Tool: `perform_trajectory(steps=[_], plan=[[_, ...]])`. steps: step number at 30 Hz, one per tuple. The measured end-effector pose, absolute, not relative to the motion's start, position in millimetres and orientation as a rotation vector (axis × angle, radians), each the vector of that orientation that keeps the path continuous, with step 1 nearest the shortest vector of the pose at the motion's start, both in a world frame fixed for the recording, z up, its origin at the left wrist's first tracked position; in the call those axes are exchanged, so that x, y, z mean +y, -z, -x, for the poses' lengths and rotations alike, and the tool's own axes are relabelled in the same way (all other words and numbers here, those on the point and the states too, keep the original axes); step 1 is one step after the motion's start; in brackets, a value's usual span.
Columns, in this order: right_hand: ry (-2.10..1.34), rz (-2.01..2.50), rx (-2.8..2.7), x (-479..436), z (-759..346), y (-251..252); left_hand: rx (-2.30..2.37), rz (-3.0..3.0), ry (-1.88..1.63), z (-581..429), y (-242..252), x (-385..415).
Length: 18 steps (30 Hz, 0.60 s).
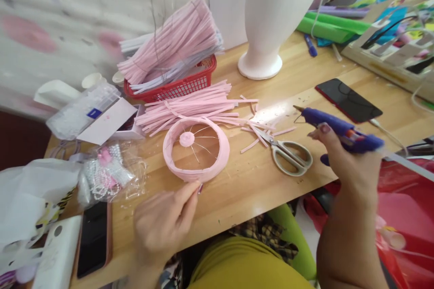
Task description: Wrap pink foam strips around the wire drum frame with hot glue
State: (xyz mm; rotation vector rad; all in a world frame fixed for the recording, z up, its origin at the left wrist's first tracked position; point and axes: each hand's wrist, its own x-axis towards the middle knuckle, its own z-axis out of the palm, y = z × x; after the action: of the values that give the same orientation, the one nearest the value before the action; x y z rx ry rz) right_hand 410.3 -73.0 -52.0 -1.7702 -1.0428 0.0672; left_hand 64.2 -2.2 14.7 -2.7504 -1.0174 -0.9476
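My left hand (166, 219) pinches the near edge of a round pink ring frame (222, 153), its thumb and forefinger pressed together at the rim. Thin wires and a small pink disc (186, 139) show inside the ring. My right hand (342, 153) is wrapped round a blue glue gun (359, 141), whose nozzle points left above the table. Scissors (292, 158) with pale handles lie between the ring and my right hand, blades among short pink strips (250, 146). A pile of longer pink strips (190, 106) lies just behind the ring.
Behind the strips stands a red basket (185, 86) heaped with pink and white bundles. A white mannequin stand (260, 67) is at the back. A phone (349, 99) and power strip (389, 72) are at right; another phone (95, 237), plastic bags and boxes lie left.
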Motion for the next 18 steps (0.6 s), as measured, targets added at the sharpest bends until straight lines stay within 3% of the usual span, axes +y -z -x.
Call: perform_trajectory(steps=[2,7,14,18], plan=[[-0.212,1.744,-0.964,-85,-383,40,-1.001,2.856,0.835,-63,-34,7],[-0.478,1.373,-1.505,-90,-324,24,-0.910,3.046,0.553,-75,-51,29],[-0.367,1.275,-1.570,-81,-291,51,-0.473,3.038,0.190,-92,-68,65],[-0.299,1.290,-1.594,-81,-284,59,-0.499,3.032,-0.004,-97,-70,72]])
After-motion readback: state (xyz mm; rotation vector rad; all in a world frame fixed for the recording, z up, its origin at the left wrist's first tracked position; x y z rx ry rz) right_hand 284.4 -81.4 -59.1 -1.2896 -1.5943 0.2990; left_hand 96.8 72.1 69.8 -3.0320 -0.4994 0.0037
